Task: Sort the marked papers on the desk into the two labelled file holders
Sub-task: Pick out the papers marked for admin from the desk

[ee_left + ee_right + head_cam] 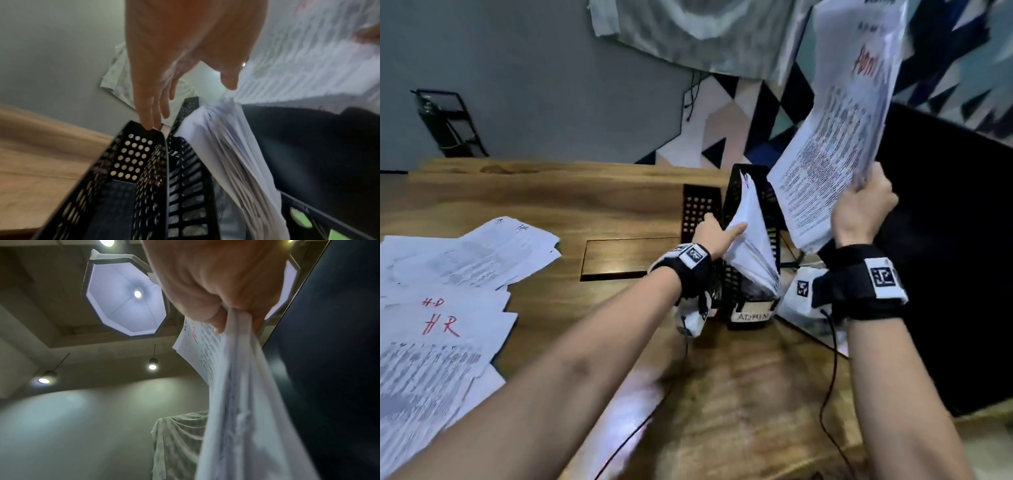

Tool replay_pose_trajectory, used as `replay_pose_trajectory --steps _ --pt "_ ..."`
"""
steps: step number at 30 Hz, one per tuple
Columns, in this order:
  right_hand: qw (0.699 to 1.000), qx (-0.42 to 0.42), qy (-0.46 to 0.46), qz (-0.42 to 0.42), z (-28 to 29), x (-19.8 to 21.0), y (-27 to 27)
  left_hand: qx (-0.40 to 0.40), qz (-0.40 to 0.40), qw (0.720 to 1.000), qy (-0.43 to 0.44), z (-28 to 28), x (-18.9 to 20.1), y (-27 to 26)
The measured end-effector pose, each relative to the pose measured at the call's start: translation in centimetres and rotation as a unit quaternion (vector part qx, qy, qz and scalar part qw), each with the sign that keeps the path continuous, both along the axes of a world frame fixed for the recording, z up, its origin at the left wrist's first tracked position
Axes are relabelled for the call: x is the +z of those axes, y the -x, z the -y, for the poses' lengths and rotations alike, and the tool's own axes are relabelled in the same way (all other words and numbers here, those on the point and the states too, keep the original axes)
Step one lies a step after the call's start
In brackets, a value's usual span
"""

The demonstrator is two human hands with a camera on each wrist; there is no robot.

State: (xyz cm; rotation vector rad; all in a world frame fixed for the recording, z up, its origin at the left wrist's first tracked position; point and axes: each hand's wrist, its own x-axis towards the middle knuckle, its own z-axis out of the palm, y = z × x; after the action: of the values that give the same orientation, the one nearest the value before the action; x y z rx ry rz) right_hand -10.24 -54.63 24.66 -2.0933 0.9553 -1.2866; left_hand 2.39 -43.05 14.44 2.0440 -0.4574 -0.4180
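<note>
— How are the hands placed?

— A sheaf of papers [839, 137] marked in red is gripped at its lower edge by the right hand [863, 209], raised at two o'clock above the ADMIN holder [751, 240]. The left hand [717, 234] is spread, fingers straight, pressed against the papers already filed [751, 236] there.

— And how is the sheaf judged to handle?

— Light and limp, likely to fan or buckle; best pinched near one edge and fed in edgewise. HR-marked sheets [441, 308] are left at nine o'clock on the desk [592, 198].
</note>
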Motion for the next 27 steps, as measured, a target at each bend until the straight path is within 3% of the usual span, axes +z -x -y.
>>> replay_pose_trajectory --steps 6,12,15,17,20,27 --pt "0.999 0.050 0.011 -0.006 0.9 -1.2 -0.6 0.003 0.056 0.993 -0.108 4.5 -0.2 1.0" --pt "0.994 0.104 0.017 -0.002 0.2 -3.0 -2.2 0.023 0.155 0.987 -0.032 3.6 1.7 0.0" --pt "0.988 0.145 0.004 -0.044 0.1 -6.6 -3.6 0.017 0.204 0.978 -0.031 2.7 2.6 -0.7" --pt "0.972 0.197 -0.052 -0.120 0.2 -9.9 -4.5 0.018 0.215 0.976 -0.027 2.4 2.7 -1.4" --pt "0.922 0.257 -0.160 -0.241 0.4 -13.7 -4.6 0.007 0.203 0.979 -0.031 2.4 2.6 -2.0" --pt "0.868 0.313 -0.207 -0.326 0.4 -15.6 -3.1 -0.015 0.169 0.985 -0.015 2.0 0.1 -2.4"
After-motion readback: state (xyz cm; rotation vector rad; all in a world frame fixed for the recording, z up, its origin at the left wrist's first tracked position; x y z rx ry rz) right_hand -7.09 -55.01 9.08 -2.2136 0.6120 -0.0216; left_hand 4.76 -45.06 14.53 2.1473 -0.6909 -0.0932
